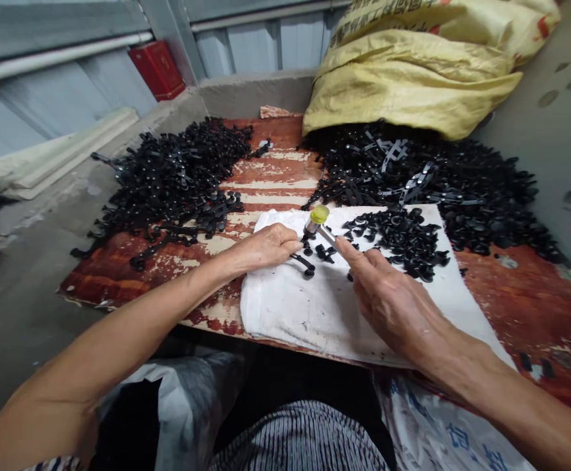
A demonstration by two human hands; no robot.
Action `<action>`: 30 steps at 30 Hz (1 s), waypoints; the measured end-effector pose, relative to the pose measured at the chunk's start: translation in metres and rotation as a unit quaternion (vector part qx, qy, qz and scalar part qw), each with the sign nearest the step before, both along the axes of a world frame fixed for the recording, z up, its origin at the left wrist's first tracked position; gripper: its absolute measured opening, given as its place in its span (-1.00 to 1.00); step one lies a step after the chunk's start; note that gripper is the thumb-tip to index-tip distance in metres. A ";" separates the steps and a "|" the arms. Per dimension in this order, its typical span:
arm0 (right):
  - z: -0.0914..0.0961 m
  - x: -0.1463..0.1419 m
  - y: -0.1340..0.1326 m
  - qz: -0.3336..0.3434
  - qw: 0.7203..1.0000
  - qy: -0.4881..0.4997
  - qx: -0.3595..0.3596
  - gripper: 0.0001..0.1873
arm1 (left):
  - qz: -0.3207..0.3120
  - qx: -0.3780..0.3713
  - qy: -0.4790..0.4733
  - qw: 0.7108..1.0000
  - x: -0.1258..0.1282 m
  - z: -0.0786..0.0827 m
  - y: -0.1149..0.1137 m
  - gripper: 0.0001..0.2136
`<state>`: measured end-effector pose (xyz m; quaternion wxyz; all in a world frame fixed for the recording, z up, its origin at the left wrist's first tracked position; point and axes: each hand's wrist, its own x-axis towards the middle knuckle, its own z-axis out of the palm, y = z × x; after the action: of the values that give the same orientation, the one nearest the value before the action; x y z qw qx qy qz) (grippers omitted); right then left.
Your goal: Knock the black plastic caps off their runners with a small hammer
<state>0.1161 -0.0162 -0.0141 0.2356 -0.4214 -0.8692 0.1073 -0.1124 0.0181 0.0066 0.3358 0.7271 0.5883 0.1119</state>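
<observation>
My right hand [386, 297] is wrapped round the handle of a small hammer [325, 234] with a metal head and a yellow-green face turned up. The hammer head is over the white cloth [285, 304], close to small black parts. Just left of it, my left hand [275, 245] is closed on a black linked part [305, 263], whose rounded end sticks out below the fingers. A few loose black pieces [324, 253] lie beside the hammer. Farther right on the cloth is a heap of small black knob-like pieces [407, 239].
A pile of black linked parts [172, 170] covers the board's left side. More linked parts [462, 176] spill from a yellow woven sack [403, 78] at the back right. The worn red-brown board [535, 294] has its front edge near my lap. A red box [157, 69] stands behind.
</observation>
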 end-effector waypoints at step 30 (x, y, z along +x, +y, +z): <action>0.007 -0.012 0.004 -0.013 0.996 -0.089 0.012 -0.24 | 0.019 0.018 -0.015 1.000 0.002 -0.007 -0.003 -0.66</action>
<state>0.1043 -0.0124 -0.0071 0.1638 -0.4378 -0.8823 0.0558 -0.1104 0.0147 -0.0007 0.3289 0.7201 0.5948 0.1397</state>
